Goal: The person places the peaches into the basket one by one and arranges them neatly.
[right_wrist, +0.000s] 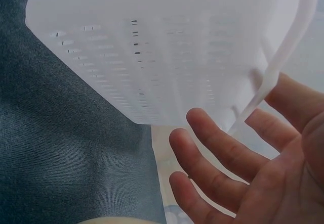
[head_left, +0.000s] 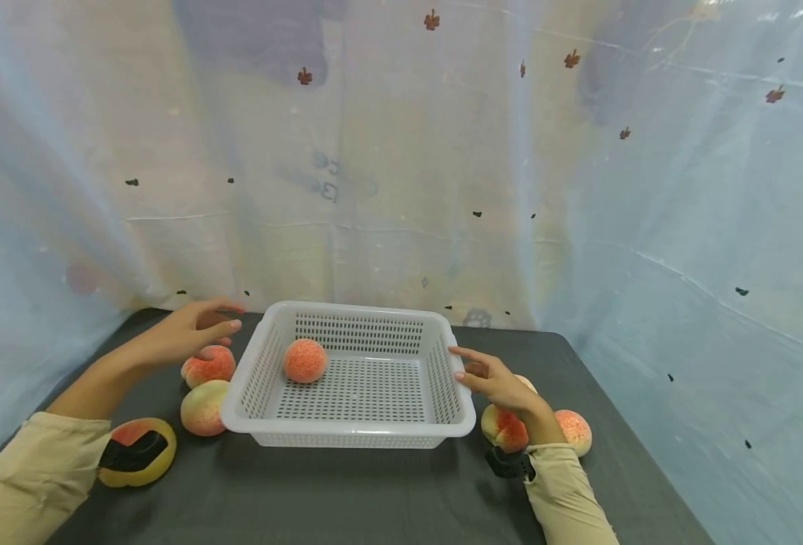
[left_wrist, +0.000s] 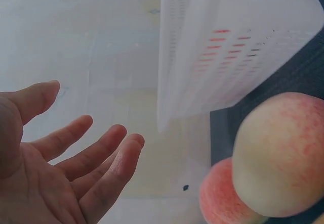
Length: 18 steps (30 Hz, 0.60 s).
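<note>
A white plastic basket [head_left: 356, 439] with slotted walls stands on the dark table, with one orange-red peach [head_left: 305, 360] inside near its left end. My left hand [head_left: 190, 330] hovers left of the basket, fingers spread and holding nothing. Just below it lie a red peach [head_left: 205, 369] and a pale peach [head_left: 201, 409]; the left wrist view shows both beside the basket wall. At the basket's right end, my right hand [head_left: 499, 384] rests thumb and fingertips on the rim. In the right wrist view its other fingers [right_wrist: 217, 181] extend loosely beside the outer wall.
A yellow-red peach [head_left: 158, 468] lies at the left, partly behind the black wrist strap. Near the right wrist are a red-yellow peach [head_left: 499, 429], another peach [head_left: 574, 430] and one partly hidden behind the hand. A pale plastic curtain [head_left: 401, 189] hangs behind the table.
</note>
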Each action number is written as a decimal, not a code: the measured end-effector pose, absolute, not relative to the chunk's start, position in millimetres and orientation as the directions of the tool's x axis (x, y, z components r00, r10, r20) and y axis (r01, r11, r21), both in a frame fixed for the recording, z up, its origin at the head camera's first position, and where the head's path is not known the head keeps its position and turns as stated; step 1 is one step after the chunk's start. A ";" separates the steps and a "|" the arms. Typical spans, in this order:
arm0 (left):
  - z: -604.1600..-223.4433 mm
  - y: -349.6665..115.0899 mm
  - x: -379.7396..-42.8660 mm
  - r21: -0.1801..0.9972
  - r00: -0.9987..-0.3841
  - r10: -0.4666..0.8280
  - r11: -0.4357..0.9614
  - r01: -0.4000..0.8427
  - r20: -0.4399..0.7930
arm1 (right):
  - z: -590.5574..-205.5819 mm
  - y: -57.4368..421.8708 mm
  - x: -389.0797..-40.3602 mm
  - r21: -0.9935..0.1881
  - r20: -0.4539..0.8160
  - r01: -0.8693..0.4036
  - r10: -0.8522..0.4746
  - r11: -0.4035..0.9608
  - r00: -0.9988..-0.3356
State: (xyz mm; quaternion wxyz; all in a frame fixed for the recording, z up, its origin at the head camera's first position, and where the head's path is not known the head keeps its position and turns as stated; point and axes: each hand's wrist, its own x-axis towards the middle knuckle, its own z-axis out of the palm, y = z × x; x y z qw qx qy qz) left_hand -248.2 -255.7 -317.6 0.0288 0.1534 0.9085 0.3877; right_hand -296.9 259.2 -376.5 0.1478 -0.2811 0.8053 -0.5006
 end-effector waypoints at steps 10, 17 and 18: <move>-332.8 -271.9 -240.9 0.696 -0.963 0.259 0.677 0.240 0.080 | -378.9 261.2 -297.5 -0.890 0.047 -0.307 -0.602 0.337 -0.797; -345.2 -285.4 -234.4 0.691 -0.962 0.254 0.678 0.251 0.100 | -380.5 259.5 -298.6 -0.893 0.043 -0.298 -0.596 0.336 -0.802; -346.6 -287.5 -233.8 0.688 -0.963 0.251 0.681 0.249 0.100 | -381.0 259.5 -298.8 -0.893 0.043 -0.298 -0.597 0.336 -0.801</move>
